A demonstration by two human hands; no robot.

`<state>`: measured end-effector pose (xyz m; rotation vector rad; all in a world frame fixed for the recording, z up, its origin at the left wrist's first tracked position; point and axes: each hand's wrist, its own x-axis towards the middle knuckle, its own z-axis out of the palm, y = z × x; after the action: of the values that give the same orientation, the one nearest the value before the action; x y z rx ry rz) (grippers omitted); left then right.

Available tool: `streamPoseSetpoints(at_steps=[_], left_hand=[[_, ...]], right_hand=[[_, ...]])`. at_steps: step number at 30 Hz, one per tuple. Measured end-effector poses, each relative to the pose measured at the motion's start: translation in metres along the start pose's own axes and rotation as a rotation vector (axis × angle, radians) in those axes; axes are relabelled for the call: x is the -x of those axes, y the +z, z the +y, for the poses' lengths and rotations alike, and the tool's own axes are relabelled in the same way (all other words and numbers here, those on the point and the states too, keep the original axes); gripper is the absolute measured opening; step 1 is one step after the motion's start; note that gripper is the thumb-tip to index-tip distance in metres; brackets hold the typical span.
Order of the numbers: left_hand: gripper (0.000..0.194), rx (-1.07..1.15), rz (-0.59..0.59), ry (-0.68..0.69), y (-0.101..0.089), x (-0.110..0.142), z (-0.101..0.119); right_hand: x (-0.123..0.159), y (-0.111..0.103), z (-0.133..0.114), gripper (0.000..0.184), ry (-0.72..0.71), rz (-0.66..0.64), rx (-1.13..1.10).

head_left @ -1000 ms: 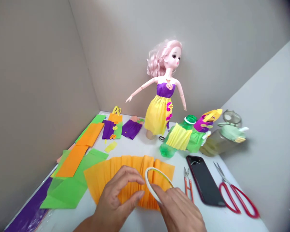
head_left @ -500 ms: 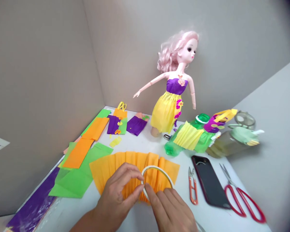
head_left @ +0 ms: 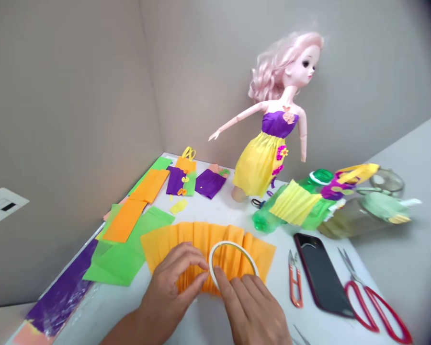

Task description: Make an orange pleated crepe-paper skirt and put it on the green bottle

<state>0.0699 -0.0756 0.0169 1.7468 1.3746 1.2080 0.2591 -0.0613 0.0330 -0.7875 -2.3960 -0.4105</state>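
Observation:
A sheet of pleated orange crepe paper (head_left: 258,256) lies on the white table (head_left: 104,311) in front of me. My left hand (head_left: 168,282) is shut on its gathered folds, pinching them between fingers and thumb. A white tape roll (head_left: 230,243) stands tilted on the pleats, gripped at its lower rim by my right hand (head_left: 247,311). The two hands are close together, and they hide the paper's lower middle. Behind the paper, a pink-haired doll (head_left: 258,163) in a yellow and purple paper dress leans against the back wall.
Crepe sheets in green (head_left: 115,263), orange (head_left: 124,220) and purple (head_left: 61,287) lie at the left. To the right are orange thread snips (head_left: 295,287), a black phone (head_left: 321,273), red-handled scissors (head_left: 375,311), a green bottle (head_left: 264,220) wrapped in paper, and a jar (head_left: 359,218).
The whole scene slides right and the doll rises in view as my head turns. The tape roll stays on the pleats, now sitting more upright between my hands.

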Motion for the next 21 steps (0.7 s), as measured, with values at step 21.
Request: streamPoseSetpoints(at_steps=[21], left_hand=[[0.007, -0.039, -0.057, -0.582, -0.049, 0.062, -0.040]], right_hand=[[-0.022, -0.005, -0.009, 0.020, -0.137, -0.206, -0.210]])
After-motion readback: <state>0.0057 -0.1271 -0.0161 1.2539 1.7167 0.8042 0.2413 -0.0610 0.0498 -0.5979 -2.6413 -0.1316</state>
